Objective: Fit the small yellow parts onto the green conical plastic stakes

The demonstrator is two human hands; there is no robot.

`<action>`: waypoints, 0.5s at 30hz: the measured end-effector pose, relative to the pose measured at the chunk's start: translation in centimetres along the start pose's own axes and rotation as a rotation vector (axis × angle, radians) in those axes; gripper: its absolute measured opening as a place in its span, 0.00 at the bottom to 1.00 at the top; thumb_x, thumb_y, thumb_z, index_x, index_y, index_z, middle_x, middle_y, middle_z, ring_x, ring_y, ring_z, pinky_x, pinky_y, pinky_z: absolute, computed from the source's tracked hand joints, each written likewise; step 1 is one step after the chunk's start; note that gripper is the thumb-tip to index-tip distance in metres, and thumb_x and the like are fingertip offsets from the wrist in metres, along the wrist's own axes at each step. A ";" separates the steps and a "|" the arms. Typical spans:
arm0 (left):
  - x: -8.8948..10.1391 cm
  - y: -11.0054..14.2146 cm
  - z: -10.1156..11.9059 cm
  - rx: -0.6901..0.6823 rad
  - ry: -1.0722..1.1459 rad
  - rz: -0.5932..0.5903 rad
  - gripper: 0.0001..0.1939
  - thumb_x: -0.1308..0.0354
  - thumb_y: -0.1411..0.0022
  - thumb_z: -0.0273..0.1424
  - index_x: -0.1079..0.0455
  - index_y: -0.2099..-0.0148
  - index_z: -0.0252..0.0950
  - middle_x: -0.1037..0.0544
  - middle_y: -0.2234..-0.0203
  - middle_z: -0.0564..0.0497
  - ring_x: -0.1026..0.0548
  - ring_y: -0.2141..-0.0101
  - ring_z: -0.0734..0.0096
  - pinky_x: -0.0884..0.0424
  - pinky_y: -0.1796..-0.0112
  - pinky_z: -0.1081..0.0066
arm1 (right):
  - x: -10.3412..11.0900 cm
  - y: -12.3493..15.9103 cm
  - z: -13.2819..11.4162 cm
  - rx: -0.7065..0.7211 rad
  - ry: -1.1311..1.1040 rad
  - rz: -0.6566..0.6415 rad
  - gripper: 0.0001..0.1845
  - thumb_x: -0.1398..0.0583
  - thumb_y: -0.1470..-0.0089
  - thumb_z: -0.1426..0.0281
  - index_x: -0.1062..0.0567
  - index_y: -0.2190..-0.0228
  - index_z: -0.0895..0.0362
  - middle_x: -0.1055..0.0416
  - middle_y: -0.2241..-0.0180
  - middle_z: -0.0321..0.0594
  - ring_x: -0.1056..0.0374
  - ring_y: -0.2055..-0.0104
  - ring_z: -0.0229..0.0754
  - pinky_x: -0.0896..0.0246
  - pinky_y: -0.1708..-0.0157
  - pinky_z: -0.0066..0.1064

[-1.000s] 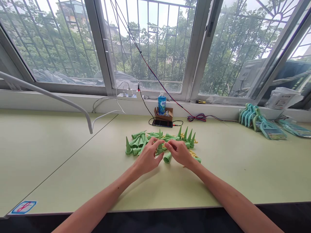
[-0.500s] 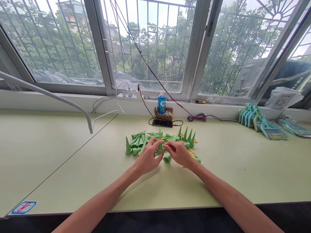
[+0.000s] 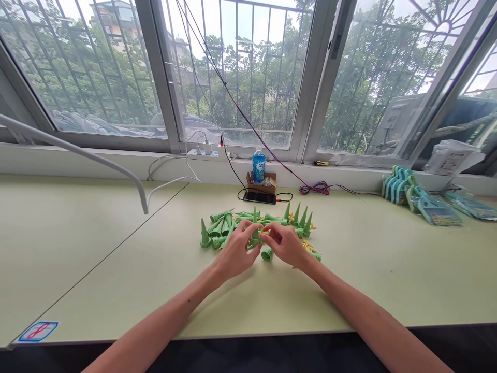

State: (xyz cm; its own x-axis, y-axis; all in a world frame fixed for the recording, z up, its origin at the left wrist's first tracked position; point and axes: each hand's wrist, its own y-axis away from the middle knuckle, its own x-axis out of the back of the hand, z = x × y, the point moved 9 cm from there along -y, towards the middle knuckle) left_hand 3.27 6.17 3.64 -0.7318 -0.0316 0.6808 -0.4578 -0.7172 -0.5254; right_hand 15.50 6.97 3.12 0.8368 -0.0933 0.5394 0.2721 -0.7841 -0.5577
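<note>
In the middle of the table my left hand [image 3: 237, 250] curls around an upright green plastic spike [image 3: 255, 235], index finger across its upper part and thumb low near its base. My right hand [image 3: 286, 243] comes in from the other side, thumb and forefinger pinched on a small yellow piece [image 3: 265, 233] beside that spike. Just below the fingertips lies a green ribbed cap [image 3: 266, 253], its hollow end towards me. Behind both hands more green spikes [image 3: 225, 225] lie in a loose pile, partly hidden by my fingers.
Several green spikes [image 3: 303, 217] stand upright at the pile's right, with loose yellow pieces [image 3: 309, 246] nearby. Farther back are a phone [image 3: 259, 198] on a cable and a blue bottle [image 3: 258, 166] in a cardboard box [image 3: 267, 189]. Packaged teal items [image 3: 438, 207] lie far right.
The yellow piece shows more clearly between my right fingertips, which have shifted slightly. My left hand and the spike stay almost where they were.
</note>
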 end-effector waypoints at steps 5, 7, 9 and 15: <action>-0.1 0.0 0.1 -0.006 -0.005 -0.015 0.20 0.45 0.39 0.26 0.36 0.45 0.43 0.32 0.56 0.48 0.28 0.69 0.72 0.27 0.69 0.69 | -0.2 -0.1 -0.3 0.024 -0.006 -0.017 0.11 0.44 0.38 0.64 0.28 0.69 0.57 0.40 0.81 0.31 0.48 0.79 0.35 0.52 0.77 0.28; -0.2 0.1 0.0 -0.005 -0.007 -0.020 0.20 0.44 0.39 0.26 0.36 0.45 0.43 0.32 0.56 0.48 0.28 0.70 0.73 0.27 0.69 0.69 | -0.2 -0.1 -0.2 0.021 0.011 -0.014 0.13 0.44 0.38 0.63 0.29 0.72 0.57 0.41 0.81 0.31 0.49 0.79 0.35 0.52 0.77 0.28; -0.2 0.1 0.0 -0.006 -0.007 -0.023 0.20 0.44 0.39 0.26 0.36 0.45 0.43 0.32 0.55 0.48 0.29 0.70 0.73 0.27 0.69 0.69 | -0.2 -0.2 -0.1 0.015 0.025 -0.015 0.16 0.45 0.37 0.62 0.31 0.75 0.57 0.42 0.82 0.31 0.50 0.79 0.34 0.53 0.77 0.28; -0.3 0.1 0.0 -0.009 -0.011 -0.020 0.20 0.45 0.38 0.27 0.37 0.44 0.43 0.32 0.54 0.47 0.29 0.70 0.73 0.27 0.69 0.69 | -0.3 -0.3 0.4 0.002 0.063 -0.014 0.25 0.48 0.35 0.58 0.39 0.81 0.56 0.47 0.83 0.30 0.53 0.80 0.34 0.57 0.78 0.29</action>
State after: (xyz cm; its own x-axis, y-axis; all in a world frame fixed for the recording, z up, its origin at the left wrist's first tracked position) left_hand 3.44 6.10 3.45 -0.7169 -0.0243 0.6968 -0.4775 -0.7111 -0.5161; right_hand 15.33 7.46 2.88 0.8012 -0.1212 0.5860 0.2845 -0.7844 -0.5512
